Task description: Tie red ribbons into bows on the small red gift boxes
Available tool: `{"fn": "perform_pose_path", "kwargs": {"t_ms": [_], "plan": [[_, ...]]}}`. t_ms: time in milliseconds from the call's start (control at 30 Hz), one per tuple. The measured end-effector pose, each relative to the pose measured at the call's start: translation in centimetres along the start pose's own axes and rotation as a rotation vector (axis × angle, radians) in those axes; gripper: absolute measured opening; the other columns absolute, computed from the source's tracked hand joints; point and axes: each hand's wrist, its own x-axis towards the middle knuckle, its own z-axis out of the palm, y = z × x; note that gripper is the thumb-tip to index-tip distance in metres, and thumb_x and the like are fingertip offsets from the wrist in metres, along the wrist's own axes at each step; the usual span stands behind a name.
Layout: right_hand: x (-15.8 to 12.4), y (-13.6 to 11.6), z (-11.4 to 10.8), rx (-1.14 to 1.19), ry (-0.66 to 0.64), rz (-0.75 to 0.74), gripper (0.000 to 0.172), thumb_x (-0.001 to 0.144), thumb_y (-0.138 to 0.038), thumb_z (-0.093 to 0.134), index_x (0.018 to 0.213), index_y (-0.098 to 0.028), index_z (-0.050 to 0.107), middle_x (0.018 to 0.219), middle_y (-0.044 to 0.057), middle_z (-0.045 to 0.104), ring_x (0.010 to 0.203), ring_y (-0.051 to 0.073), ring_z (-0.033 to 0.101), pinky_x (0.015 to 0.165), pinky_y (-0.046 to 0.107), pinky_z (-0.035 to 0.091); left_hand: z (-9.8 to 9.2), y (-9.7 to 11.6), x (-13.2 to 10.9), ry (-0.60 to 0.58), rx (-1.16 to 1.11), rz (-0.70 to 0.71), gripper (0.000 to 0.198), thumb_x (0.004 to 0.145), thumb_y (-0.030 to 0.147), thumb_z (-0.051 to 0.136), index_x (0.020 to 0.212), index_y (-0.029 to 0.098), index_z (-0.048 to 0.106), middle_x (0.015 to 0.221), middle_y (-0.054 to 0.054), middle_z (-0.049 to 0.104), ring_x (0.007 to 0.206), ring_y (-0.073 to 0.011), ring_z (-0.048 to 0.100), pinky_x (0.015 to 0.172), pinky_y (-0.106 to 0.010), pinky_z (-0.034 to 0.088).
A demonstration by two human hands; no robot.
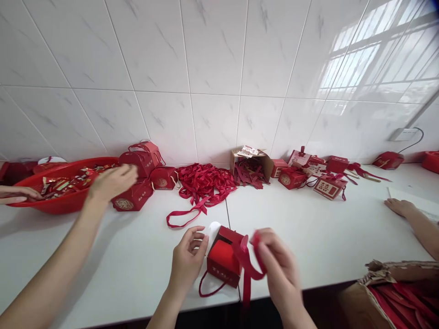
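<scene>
A small red gift box (224, 267) stands on the white table in front of me, with its top partly unfolded and a white inner flap (213, 233) raised on its left. A dark red cord handle hangs at its front. My left hand (190, 251) is at that flap, fingers curled and thumb against its edge. In my right hand (276, 262), slightly blurred, the fingers pinch a red ribbon (252, 269). The ribbon loops over the box's right side and one tail hangs past the table edge.
A ribbon heap (206, 183) lies by the wall, beside finished-looking red boxes (133, 194) and a cardboard box (252, 171) of red strips. At left, another person's hand (111, 183) reaches past a red basket (68, 183) of wrapped sweets. Another hand (399, 206) rests at right, above an open carton (363, 301).
</scene>
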Motion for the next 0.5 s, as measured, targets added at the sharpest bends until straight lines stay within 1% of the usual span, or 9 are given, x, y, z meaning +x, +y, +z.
{"fn": "perform_pose_path", "kwargs": {"t_ms": [67, 167, 267, 367, 500], "plan": [[1.2, 1.9, 1.5, -0.098, -0.169, 0.117, 0.022, 0.091, -0.03, 0.049, 0.072, -0.02, 0.056, 0.089, 0.006, 0.057, 0.086, 0.02, 0.056, 0.079, 0.033, 0.044, 0.1, -0.2, -0.2, -0.024, -0.085, -0.03, 0.035, 0.081, 0.046, 0.061, 0.104, 0.021, 0.053, 0.082, -0.002, 0.062, 0.071, -0.0165, 0.063, 0.059, -0.025, 0.053], [2.4, 4.0, 3.2, -0.206, -0.307, 0.266, 0.022, 0.087, -0.028, 0.05, 0.067, -0.019, 0.053, 0.093, 0.006, 0.058, 0.088, 0.019, 0.058, 0.08, 0.031, 0.044, 0.3, -0.3, -0.7, -0.05, -0.144, -0.049, 0.037, 0.081, 0.046, 0.062, 0.105, 0.021, 0.052, 0.082, -0.002, 0.062, 0.072, -0.0164, 0.063, 0.06, -0.025, 0.053], [2.7, 4.8, 3.7, -0.275, -0.355, 0.337, 0.019, 0.084, -0.022, 0.048, 0.065, -0.019, 0.052, 0.092, 0.006, 0.057, 0.085, 0.018, 0.058, 0.078, 0.03, 0.044, 0.4, -0.3, -1.1, -0.047, -0.151, -0.04, 0.036, 0.081, 0.045, 0.063, 0.105, 0.021, 0.051, 0.083, -0.002, 0.062, 0.076, -0.0175, 0.063, 0.061, -0.026, 0.053], [2.8, 4.8, 3.6, -0.312, -0.361, 0.358, 0.02, 0.082, -0.02, 0.046, 0.063, -0.019, 0.05, 0.085, 0.004, 0.055, 0.077, 0.016, 0.055, 0.073, 0.03, 0.044, 0.5, -0.2, -1.4, -0.05, -0.157, -0.04, 0.036, 0.081, 0.046, 0.062, 0.104, 0.021, 0.05, 0.084, -0.003, 0.062, 0.079, -0.0185, 0.063, 0.061, -0.026, 0.053], [3.1, 4.6, 3.4, -0.385, -0.424, 0.354, 0.022, 0.081, -0.021, 0.047, 0.06, -0.02, 0.047, 0.076, 0.001, 0.052, 0.073, 0.015, 0.052, 0.068, 0.029, 0.042, 0.6, 0.1, -2.0, -0.078, -0.155, -0.029, 0.037, 0.081, 0.045, 0.062, 0.106, 0.021, 0.049, 0.084, -0.003, 0.061, 0.077, -0.0183, 0.062, 0.062, -0.027, 0.054]]}}
